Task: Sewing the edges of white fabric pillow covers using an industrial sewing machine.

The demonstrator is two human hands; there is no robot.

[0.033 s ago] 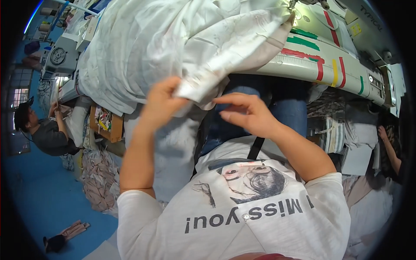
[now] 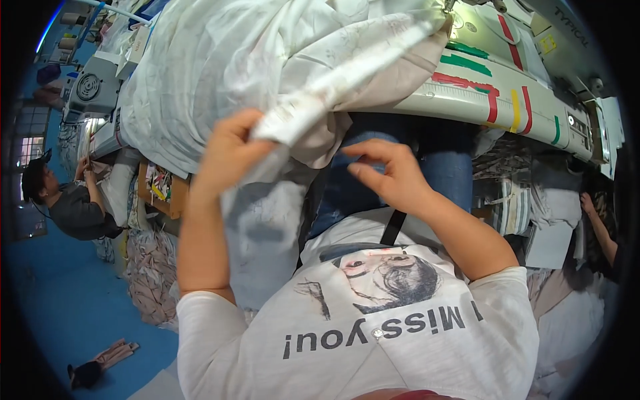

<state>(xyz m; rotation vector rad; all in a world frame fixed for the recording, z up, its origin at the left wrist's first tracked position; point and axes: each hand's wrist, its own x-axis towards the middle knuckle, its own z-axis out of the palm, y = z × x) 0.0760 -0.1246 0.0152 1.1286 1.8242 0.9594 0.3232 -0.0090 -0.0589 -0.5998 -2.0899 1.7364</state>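
A large white fabric [image 2: 207,80] with a faint pattern spreads over the sewing table and hangs off its front edge. My left hand [image 2: 230,152] pinches the end of a folded strip along the fabric's edge, between thumb and fingers. From there the strip runs taut up to the needle area of a sewing machine [image 2: 448,9] at the top right. To the right of the hanging fabric, my right hand [image 2: 395,175] is in the air above my jeans, thumb and fingers apart, holding nothing.
Coloured tape strips and a ruler mark the white table edge [image 2: 467,107]. An open box [image 2: 163,190] of small items stands at left. Beyond it a co-worker [image 2: 70,203] handles cloth at another machine. Cloth bundles [image 2: 150,267] lie at left; another person's arm [image 2: 600,230] shows at right.
My left hand has pulled the strip's end left and slightly down, and more of the underside shows. My right hand has drawn a little to the right, away from the fabric.
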